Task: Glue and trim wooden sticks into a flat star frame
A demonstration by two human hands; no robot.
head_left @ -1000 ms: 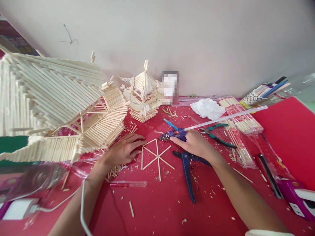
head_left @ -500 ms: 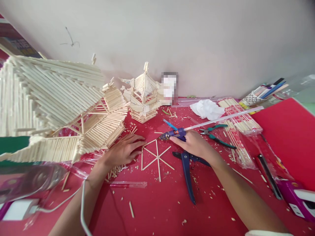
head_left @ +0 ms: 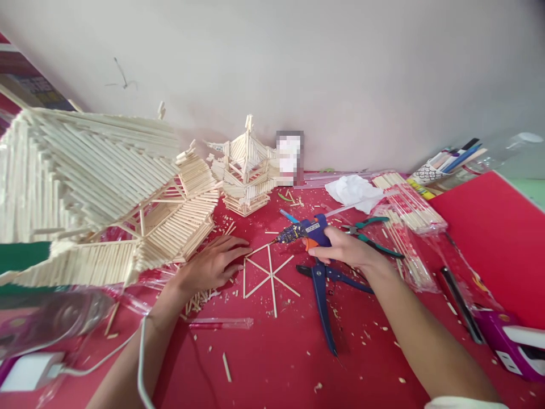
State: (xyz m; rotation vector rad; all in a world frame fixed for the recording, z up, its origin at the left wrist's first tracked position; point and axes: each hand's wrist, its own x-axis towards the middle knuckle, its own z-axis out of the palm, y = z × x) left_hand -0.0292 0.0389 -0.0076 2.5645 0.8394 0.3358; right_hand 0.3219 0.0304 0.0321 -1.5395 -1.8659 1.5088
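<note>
Red tabletop, strewn with wood scraps, nearer than stick frame and under it. Stick frame: spoked, flat. Left hand: left of frame, fingers loosely bent by its far-left stick; grip, if any, cannot be told. Right hand: right of frame, wrapped round glue gun, nozzle at frame's far corner. Plastic packs, right of frame, beyond: pale sticks inside. Patterned cup, farther right: pens. Grey wall behind frame.
</note>
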